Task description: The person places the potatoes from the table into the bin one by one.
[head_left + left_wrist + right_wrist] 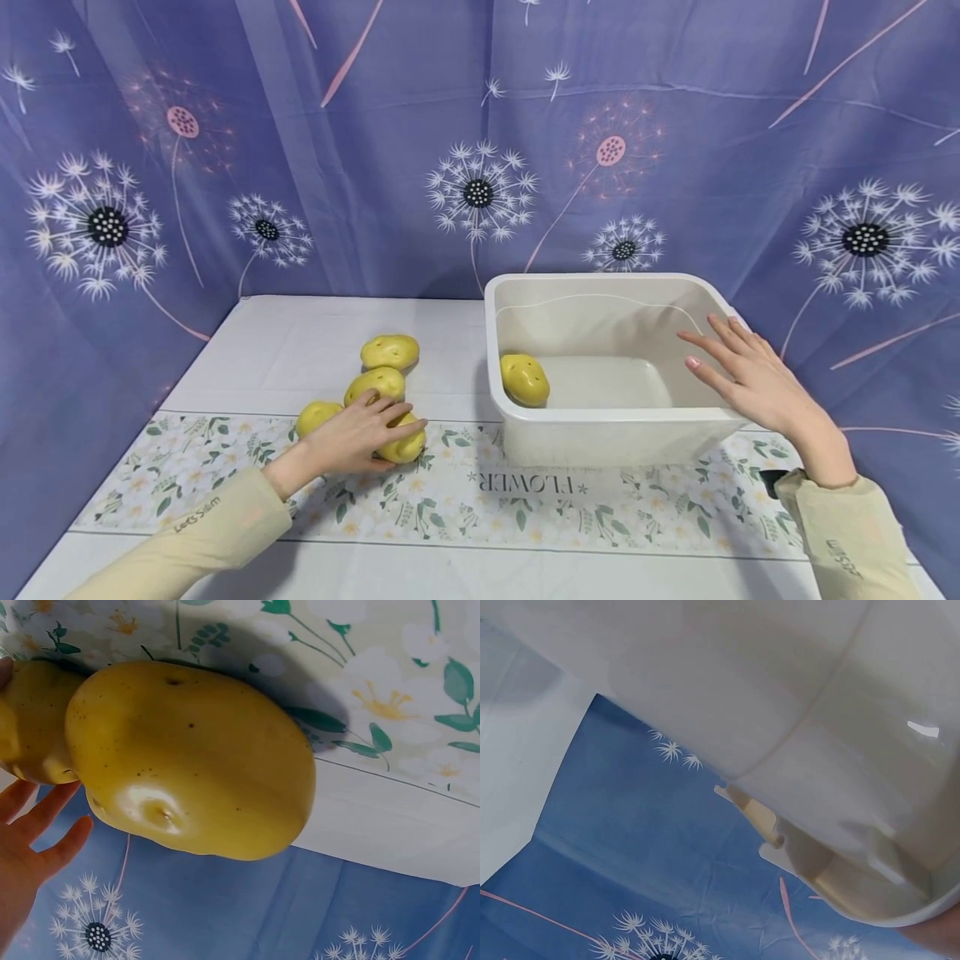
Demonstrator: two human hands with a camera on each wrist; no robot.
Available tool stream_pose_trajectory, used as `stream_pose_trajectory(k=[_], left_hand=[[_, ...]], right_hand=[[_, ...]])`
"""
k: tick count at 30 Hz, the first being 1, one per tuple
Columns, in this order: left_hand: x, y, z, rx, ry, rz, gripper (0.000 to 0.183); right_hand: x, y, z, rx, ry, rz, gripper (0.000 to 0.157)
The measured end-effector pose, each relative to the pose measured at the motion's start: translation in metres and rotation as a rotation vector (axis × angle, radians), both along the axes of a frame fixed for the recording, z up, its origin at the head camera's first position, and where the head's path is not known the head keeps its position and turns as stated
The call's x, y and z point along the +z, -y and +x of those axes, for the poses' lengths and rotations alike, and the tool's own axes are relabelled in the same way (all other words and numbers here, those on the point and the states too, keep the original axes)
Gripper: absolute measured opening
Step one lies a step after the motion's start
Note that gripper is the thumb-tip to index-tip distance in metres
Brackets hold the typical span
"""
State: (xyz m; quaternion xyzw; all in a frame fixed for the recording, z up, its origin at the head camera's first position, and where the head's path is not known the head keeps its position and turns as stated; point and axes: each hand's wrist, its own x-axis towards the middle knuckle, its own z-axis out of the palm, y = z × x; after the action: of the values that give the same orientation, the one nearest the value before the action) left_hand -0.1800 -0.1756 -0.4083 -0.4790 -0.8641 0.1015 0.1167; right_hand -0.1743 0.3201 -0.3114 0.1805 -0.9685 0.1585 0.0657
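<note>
My left hand [360,433] is over a yellow potato [405,446], its fingers and thumb around the sides. Another potato [317,415] lies under the wrist side of that hand and looms large in the left wrist view [191,761]. Just beyond the fingers lies a third potato [375,385], with one more [390,352] behind it. On the right stands a white plastic bin [600,425], with a single potato [525,380] in its left end. My right hand [757,375] is at the bin's right rim, its fingers straight and spread over the inside.
The white table [300,333] carries a floral runner [465,508] printed with "FLOWER". Behind and at both sides hangs a blue-purple dandelion curtain [375,167]. In the right wrist view the bin's outer wall [705,675] and its rim fill the upper part.
</note>
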Motion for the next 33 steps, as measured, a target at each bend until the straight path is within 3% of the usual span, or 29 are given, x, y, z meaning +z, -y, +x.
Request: stream_pose_trajectory(k=[7,33], left_hand=[[0.003,-0.002,0.002,-0.001,0.021,-0.013,0.073],[0.016,-0.006,-0.004,-0.070,-0.090,0.076,0.074]], right_hand=[[0.000,0.001,0.000,-0.004,0.005,0.003,0.047],[-0.001,0.000,-0.001,-0.003,-0.007,0.003,0.047]])
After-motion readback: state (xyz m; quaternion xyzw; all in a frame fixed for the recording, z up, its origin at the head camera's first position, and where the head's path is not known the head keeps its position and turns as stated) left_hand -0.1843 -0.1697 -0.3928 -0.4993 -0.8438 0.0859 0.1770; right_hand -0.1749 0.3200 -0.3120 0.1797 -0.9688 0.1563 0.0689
